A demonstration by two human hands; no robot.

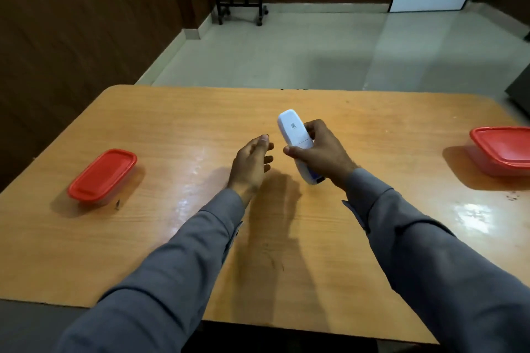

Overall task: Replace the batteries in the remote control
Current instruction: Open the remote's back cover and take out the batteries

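Grey sleeves (pixel 183 252) reach out; right hand (pixel 318 152) grips remote (pixel 294 135) back-up, presumably to free its cover, left hand (pixel 252 160) slack-fingered and empty beside it.

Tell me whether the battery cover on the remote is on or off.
On, as far as shows. The remote control, gripped by the right hand with its back facing up, shows smooth white with a seam line; no open compartment or batteries visible.
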